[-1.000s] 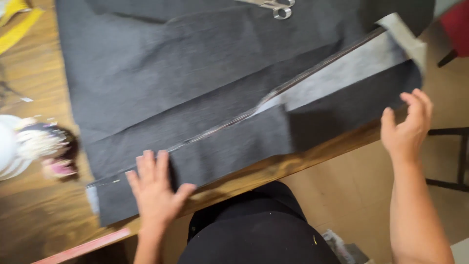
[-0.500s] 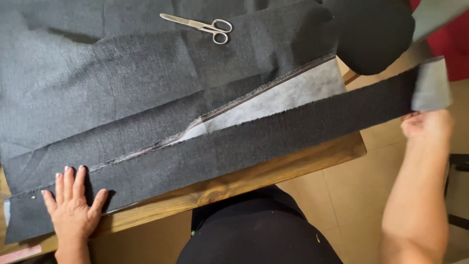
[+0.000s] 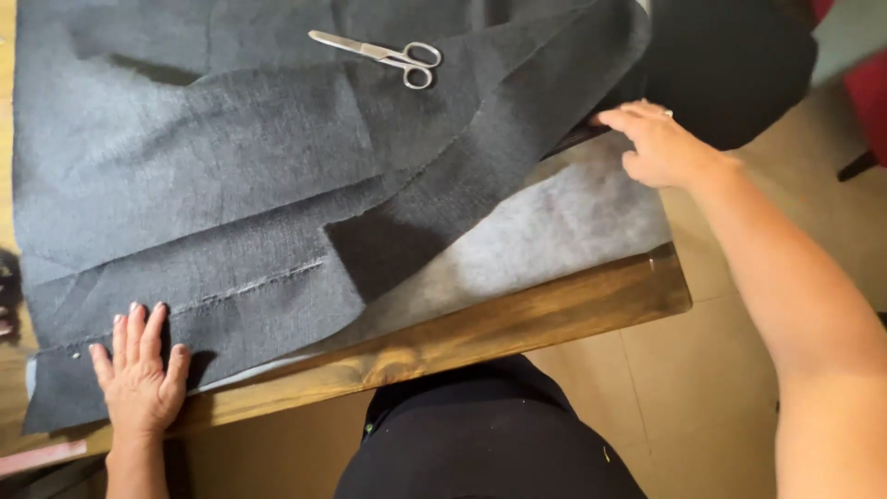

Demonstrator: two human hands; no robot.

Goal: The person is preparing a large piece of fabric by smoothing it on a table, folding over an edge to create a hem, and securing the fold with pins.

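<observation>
Head view: left hand [image 3: 139, 379] lies flat, fingers spread, pinning dark grey woven cloth [image 3: 212, 185] on the brown wooden worktop [image 3: 517, 319]; right hand [image 3: 661, 143] pinches its folded edge. Best keep that pinned corner steady while folding

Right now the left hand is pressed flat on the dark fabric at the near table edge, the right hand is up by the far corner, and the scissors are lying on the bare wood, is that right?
Not quite. In the head view the scissors lie on the dark fabric, not on bare wood. The rest holds: the left hand is pressed flat on that fabric by the near edge of the table, and the right hand is up at the far corner.
</observation>
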